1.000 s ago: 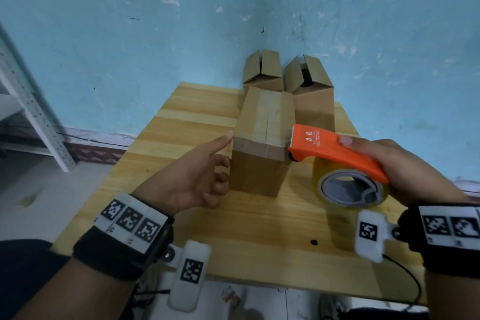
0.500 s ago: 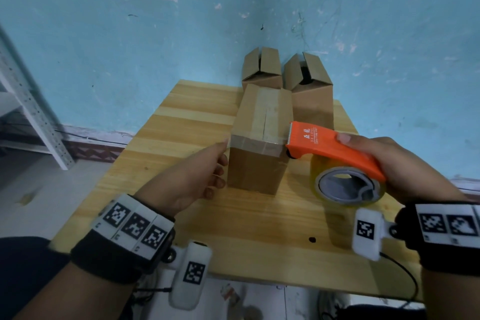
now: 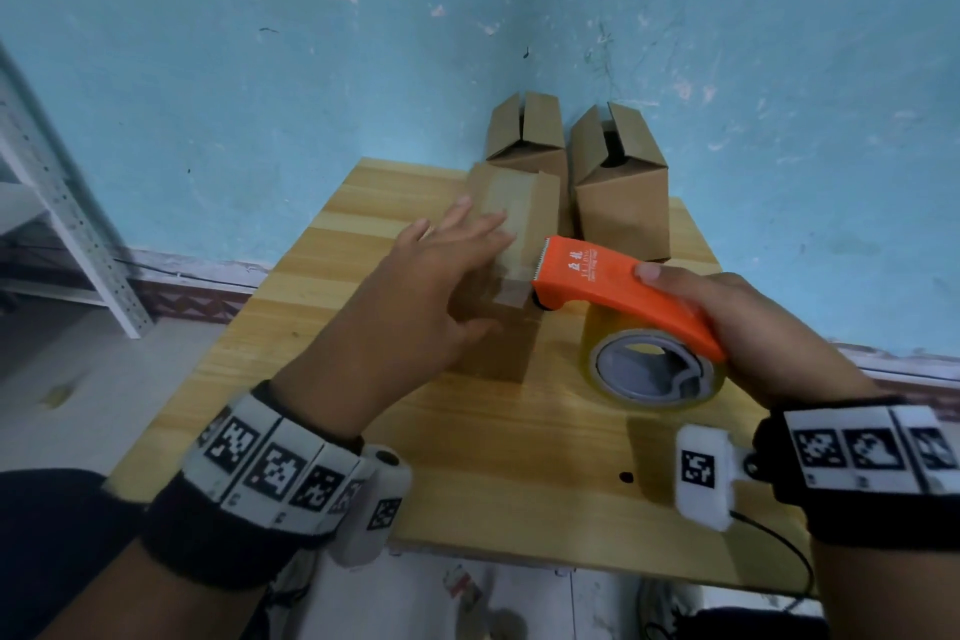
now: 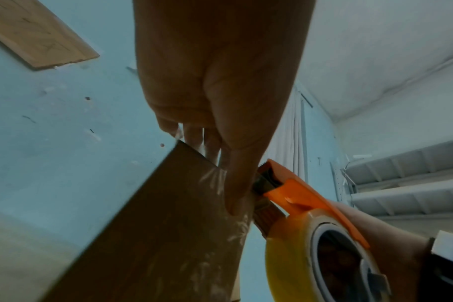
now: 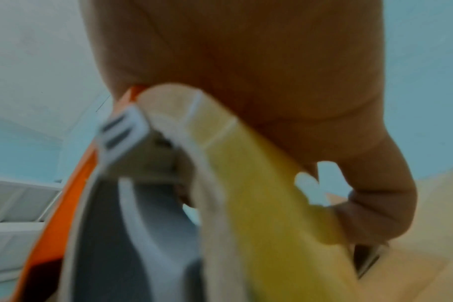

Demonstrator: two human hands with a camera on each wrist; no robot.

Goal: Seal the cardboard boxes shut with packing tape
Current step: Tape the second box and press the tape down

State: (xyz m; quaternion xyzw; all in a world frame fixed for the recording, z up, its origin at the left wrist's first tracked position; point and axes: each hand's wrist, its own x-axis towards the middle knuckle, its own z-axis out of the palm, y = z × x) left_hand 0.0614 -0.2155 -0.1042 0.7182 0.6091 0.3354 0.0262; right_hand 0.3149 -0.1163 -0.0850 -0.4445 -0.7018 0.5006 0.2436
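Observation:
A closed cardboard box (image 3: 524,203) with a strip of tape along its top seam stands mid-table. My left hand (image 3: 441,265) lies flat on its top with straight fingers (image 4: 194,139), the thumb (image 4: 238,183) down the near face over the tape end. My right hand (image 3: 748,317) grips an orange tape dispenser (image 3: 613,286) with a yellowish tape roll (image 3: 649,369); its toothed cutter sits at the box's near right top edge. In the right wrist view the roll (image 5: 259,183) and the dispenser's orange frame (image 5: 73,194) fill the blurred frame.
Two more cardboard boxes with raised flaps stand at the table's far edge against the blue wall: one behind the taped box (image 3: 524,130), one to its right (image 3: 618,177). The wooden table (image 3: 363,431) has bare room front and left. A metal shelf (image 3: 62,208) stands left.
My left hand has risen from the box's left side onto its top and now presses flat over the tape. The dispenser stays at the box's near right edge.

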